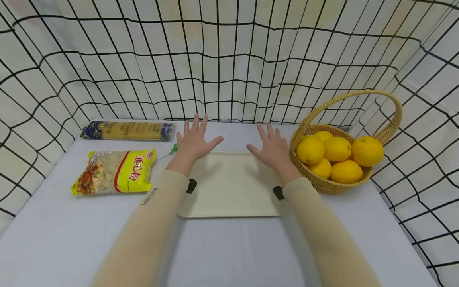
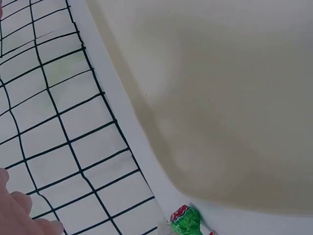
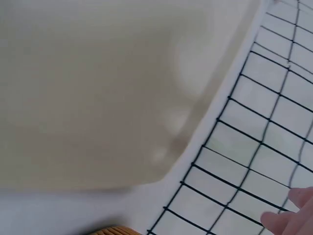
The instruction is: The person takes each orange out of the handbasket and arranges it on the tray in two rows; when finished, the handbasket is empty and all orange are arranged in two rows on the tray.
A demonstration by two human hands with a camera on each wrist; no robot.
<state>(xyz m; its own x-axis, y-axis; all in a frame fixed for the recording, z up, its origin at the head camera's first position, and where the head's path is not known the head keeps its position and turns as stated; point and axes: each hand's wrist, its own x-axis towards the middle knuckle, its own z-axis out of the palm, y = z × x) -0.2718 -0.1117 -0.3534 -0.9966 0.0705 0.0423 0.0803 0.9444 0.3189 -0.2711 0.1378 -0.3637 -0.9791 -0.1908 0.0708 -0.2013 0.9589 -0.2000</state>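
Both hands are held out with fingers spread, holding nothing. My left hand [image 1: 193, 144] hovers by the upper left corner of a cream tray [image 1: 233, 191], near a green-wrapped lollipop [image 1: 174, 148]. Over the tray's upper right corner is my right hand [image 1: 273, 148], beside a wicker basket [image 1: 333, 189] of yellow lemons [image 1: 338, 149]. In the left wrist view, fingertips [image 2: 24, 210] show at the lower left, with the lollipop's wrapper [image 2: 186, 221] at the bottom. The right wrist view shows fingertips [image 3: 288, 218] at the lower right and the tray [image 3: 98, 112].
To the left lie a yellow-labelled bag of dry noodles [image 1: 116, 172] and, behind it, a long pack of pasta [image 1: 127, 130]. Black wire mesh [image 1: 218, 81] rises along the back and sides of the white table [image 1: 229, 251]. The basket's tall handle [image 1: 358, 93] arches toward the right mesh.
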